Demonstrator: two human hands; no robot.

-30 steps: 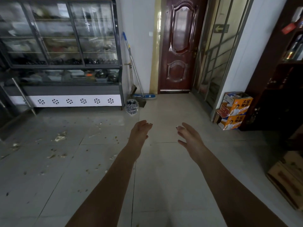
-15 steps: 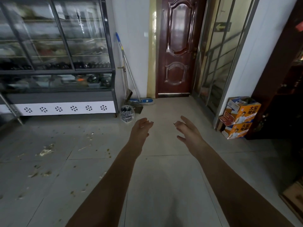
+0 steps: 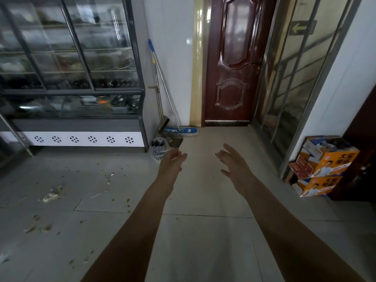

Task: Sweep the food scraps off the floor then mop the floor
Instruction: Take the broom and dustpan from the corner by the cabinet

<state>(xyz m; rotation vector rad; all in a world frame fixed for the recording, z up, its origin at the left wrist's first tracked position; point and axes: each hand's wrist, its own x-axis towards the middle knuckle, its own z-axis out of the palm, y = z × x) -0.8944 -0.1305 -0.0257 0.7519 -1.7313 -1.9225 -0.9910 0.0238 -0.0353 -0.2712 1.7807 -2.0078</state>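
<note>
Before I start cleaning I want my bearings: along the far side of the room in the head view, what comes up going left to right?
Glass display cabinet → mop leaning on the white wall → dark red door → metal-framed glass partition → stacked orange cartons.

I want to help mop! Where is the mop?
The mop leans in the far corner against the white wall, its blue head on the floor between the glass display cabinet and the brown door.

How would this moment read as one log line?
left hand: open, empty | right hand: open, empty | mop: against wall | food scraps: unswept
</note>
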